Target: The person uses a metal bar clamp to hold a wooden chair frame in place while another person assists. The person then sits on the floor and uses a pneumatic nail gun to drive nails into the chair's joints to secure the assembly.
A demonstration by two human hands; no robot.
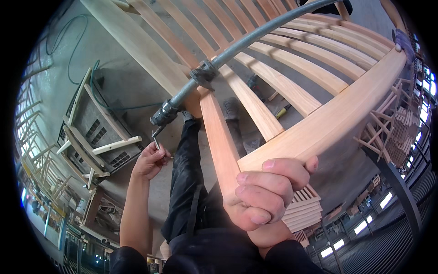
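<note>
My right hand [269, 194] is wrapped around the near corner of a slatted wooden frame, where the broad end rail [328, 118] meets a side piece [216, 132]. Across the frame lies a grey metal pipe clamp [246, 42]; its jaw [203, 75] sits close to the wood. At the clamp's near end is a screw head [164, 114] with a thin metal crank handle [156, 139]. My left hand [153, 160] pinches that handle between thumb and fingers. Several pale slats [283, 86] run from the end rail toward the middle of the frame.
Another person's gloved hand [405, 45] rests on the rail's far right end. On the left a cart [100, 132] carries loose wooden parts, with a green hose [93, 86] behind it. Stacked slatted pieces [303, 208] stand below my right hand. A yellow-handled tool [283, 111] lies on the floor.
</note>
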